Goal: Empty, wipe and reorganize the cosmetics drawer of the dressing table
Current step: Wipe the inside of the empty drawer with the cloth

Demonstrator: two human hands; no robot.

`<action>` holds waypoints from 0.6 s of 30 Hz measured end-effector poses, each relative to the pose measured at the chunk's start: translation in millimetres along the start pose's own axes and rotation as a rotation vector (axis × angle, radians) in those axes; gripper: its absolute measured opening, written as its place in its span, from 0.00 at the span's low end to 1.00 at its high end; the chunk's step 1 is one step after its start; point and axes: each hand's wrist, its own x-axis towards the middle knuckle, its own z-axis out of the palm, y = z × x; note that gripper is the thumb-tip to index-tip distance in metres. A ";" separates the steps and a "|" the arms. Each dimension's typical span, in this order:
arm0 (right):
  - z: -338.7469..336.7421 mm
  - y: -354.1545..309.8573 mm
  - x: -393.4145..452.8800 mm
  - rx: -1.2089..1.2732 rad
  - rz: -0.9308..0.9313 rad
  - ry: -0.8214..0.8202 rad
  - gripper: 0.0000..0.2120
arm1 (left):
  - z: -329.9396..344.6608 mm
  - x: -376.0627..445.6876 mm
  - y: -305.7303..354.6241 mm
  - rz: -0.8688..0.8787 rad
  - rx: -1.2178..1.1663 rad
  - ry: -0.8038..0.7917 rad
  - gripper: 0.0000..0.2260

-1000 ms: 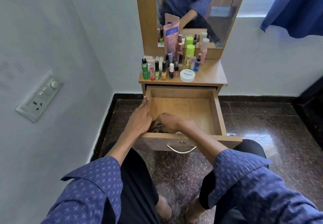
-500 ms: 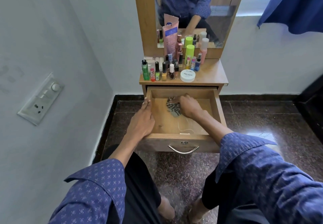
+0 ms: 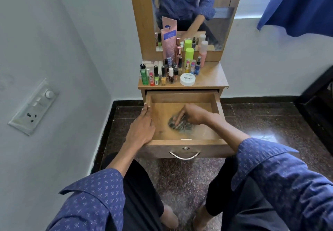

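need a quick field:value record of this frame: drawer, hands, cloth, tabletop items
drawer: wooden drawer pulled open, no cosmetics visible inside
left hand: left hand rests on the drawer's left wall
right hand: right hand presses the cloth onto the drawer floor
cloth: crumpled dark patterned cloth, blurred
tabletop: wooden dressing table top holds upright bottles, a round white jar and a tall pink tube
stage: wiping

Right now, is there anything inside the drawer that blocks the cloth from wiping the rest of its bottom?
Nothing visible does. The right hand presses the cloth on the drawer floor, which shows bare wood all around it.
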 end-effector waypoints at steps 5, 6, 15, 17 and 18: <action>2.1 19.0 -12.8 -0.074 0.220 0.411 0.16 | -0.9 -0.3 1.6 -0.003 0.009 0.003 0.26; 3.3 13.7 -13.8 -0.095 0.204 0.400 0.17 | -1.3 -0.3 1.8 -0.003 0.011 0.004 0.26; 14.6 3.8 -41.1 -0.034 -0.059 -0.175 0.25 | -3.1 -1.5 3.8 -0.010 0.029 -0.005 0.27; 5.4 12.5 -41.5 -0.022 0.016 -0.202 0.22 | -3.2 -2.2 4.8 -0.011 0.026 -0.011 0.27; 0.2 17.3 -39.9 -0.023 0.074 -0.173 0.20 | -3.1 -1.9 4.4 -0.010 0.028 -0.011 0.27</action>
